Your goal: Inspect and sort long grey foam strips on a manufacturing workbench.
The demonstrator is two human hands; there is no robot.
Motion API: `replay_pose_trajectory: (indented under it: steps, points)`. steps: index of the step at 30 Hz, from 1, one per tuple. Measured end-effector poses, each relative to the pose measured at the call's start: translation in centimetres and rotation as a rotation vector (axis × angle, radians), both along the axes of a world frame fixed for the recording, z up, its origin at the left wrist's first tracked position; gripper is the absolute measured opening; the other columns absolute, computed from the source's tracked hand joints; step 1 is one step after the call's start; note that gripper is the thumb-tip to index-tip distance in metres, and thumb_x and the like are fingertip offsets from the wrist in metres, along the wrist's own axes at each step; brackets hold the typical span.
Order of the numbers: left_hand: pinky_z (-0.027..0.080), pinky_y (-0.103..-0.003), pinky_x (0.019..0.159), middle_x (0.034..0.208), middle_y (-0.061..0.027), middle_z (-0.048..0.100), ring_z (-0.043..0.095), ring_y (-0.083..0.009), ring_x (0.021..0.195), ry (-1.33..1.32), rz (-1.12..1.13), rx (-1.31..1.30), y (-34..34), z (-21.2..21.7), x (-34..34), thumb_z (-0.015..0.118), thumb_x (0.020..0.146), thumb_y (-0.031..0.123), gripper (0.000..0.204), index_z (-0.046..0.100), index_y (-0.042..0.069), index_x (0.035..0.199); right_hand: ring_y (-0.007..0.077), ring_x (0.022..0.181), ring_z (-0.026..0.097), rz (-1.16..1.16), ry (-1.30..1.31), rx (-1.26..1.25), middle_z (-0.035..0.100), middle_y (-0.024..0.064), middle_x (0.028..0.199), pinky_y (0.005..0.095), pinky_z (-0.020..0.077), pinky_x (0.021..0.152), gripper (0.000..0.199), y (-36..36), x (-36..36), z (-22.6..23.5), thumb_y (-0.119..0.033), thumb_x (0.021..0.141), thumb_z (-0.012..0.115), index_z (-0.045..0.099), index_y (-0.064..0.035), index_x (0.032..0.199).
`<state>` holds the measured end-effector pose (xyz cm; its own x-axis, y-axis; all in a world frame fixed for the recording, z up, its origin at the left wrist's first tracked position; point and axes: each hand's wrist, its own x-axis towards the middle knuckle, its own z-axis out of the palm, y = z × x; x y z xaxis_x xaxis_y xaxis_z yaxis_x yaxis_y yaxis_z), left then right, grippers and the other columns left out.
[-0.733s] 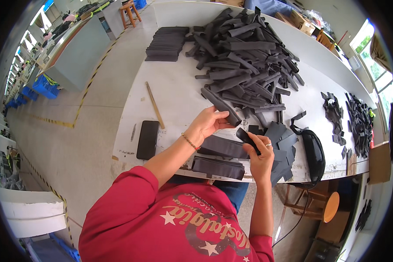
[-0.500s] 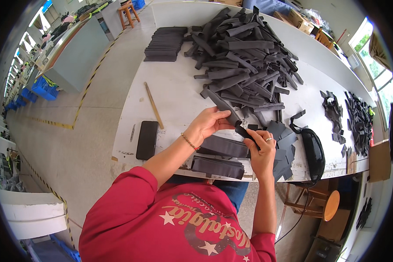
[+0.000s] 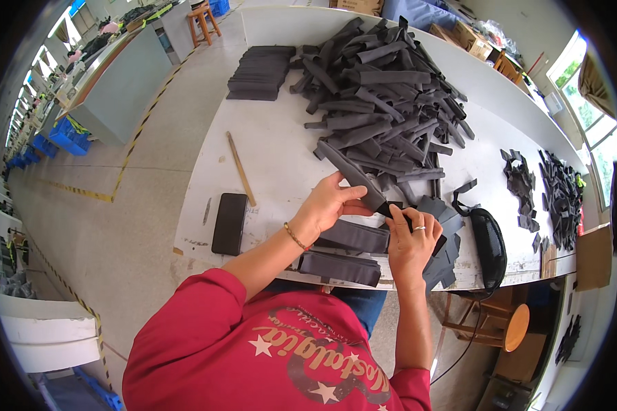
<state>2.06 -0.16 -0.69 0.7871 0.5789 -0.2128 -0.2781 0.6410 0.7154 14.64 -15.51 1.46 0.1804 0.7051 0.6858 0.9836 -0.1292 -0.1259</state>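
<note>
A dark grey fabric strip (image 3: 346, 169), folded like a flat tube, slants over the white table. My left hand (image 3: 330, 205) grips it along its middle, thumb on top. At its lower right end, my right hand (image 3: 413, 236) is closed on a black piece that meets the strip; my fingers partly hide the join. Under and beside my hands lie two neat stacks of dark strips, an upper stack (image 3: 355, 236) and a lower stack (image 3: 339, 268). Flat dark fabric pieces (image 3: 447, 264) are spread partly beneath my right hand.
Beyond my hands rises a large loose heap of dark fabric tubes (image 3: 391, 103), with a tidy stack (image 3: 259, 74) to its left. A phone (image 3: 229, 224) and a wooden stick (image 3: 241, 168) lie left. Rightward are a black mesh pouch (image 3: 488, 248) and small dark scraps (image 3: 561, 195).
My right hand has shifted slightly right and down, its fingers more curled. The strip now lies straighter between my hands, and my left hand has moved slightly right.
</note>
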Motion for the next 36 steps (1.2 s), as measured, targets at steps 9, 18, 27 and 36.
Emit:
replay_pose_trajectory:
  steps: [9,18,27,36]
  points:
    - [0.055,-0.036,0.087,0.106,-0.0157,0.066,0.066,-0.0226,0.098,-0.140,0.205,0.191,-2.9,0.1,0.4,0.067,0.087,0.003,0.047,0.045,0.001,0.128,0.0286,0.094,0.054,0.028,0.223,0.061,0.057,0.0082,0.108,0.0414,0.0397,0.084,0.055,1.1,-3.0,-1.3,-0.014,0.077,0.076,0.056,-0.0078,0.128]
    - [0.049,-0.036,0.094,0.105,-0.0182,0.069,0.065,-0.0238,0.102,-0.261,0.116,0.097,-2.7,0.0,0.3,0.058,0.098,0.023,0.022,0.059,0.003,0.105,0.0349,0.093,0.056,0.097,0.271,0.002,0.057,0.0151,0.107,0.0452,0.0427,0.079,0.043,1.2,-4.5,-1.8,-0.005,0.076,0.074,0.053,-0.0045,0.113]
    - [0.049,-0.036,0.094,0.114,-0.0177,0.066,0.064,-0.0269,0.107,-0.297,0.020,0.003,-3.3,-0.1,-0.1,0.056,0.098,0.028,0.032,0.063,0.001,0.115,0.0384,0.096,0.057,0.317,0.449,-0.019,0.056,0.0180,0.107,0.0446,0.0477,0.077,0.031,1.8,-3.5,-1.8,0.001,0.075,0.072,0.054,-0.0030,0.100]
    - [0.047,-0.036,0.097,0.116,-0.0175,0.066,0.060,-0.0260,0.114,-0.292,0.086,-0.040,-2.0,0.0,-1.0,0.054,0.099,0.025,0.032,0.063,-0.002,0.115,0.0370,0.097,0.057,0.225,0.425,-0.089,0.056,0.0165,0.106,0.0440,0.0491,0.077,0.031,1.1,-4.1,-1.7,-0.007,0.078,0.074,0.055,-0.0035,0.103]
